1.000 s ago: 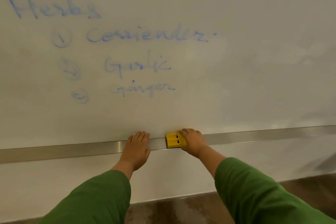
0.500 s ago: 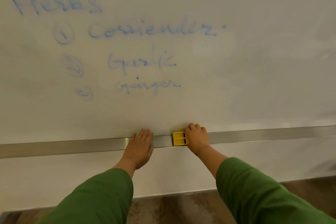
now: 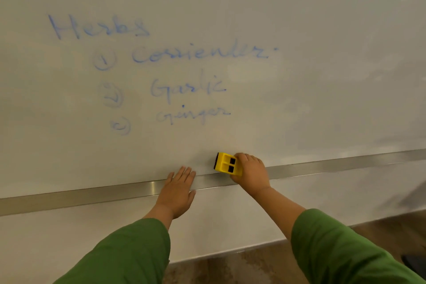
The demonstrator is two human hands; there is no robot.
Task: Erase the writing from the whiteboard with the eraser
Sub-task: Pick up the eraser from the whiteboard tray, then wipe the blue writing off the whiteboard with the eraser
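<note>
A whiteboard (image 3: 322, 76) fills most of the view, with faint blue writing (image 3: 198, 55) at upper left: "Herbs" and a three-item list, plus part of another line at the top edge. My right hand (image 3: 251, 172) grips a yellow eraser (image 3: 227, 163) with a dark pad, lifted just above the metal tray (image 3: 92, 193) and close to the board's lower edge. My left hand (image 3: 177, 188) lies flat with straight fingers across the tray and the board's bottom edge, left of the eraser.
Below the tray is a plain white wall (image 3: 230, 226), and a brown floor (image 3: 230, 270) shows at the bottom. A dark shape (image 3: 415, 263) sits at the lower right edge. Both green sleeves reach in from the bottom.
My right hand has lifted the eraser off the tray and tilted it toward the board. The view has tipped upward, showing more writing. My left hand stays put.
</note>
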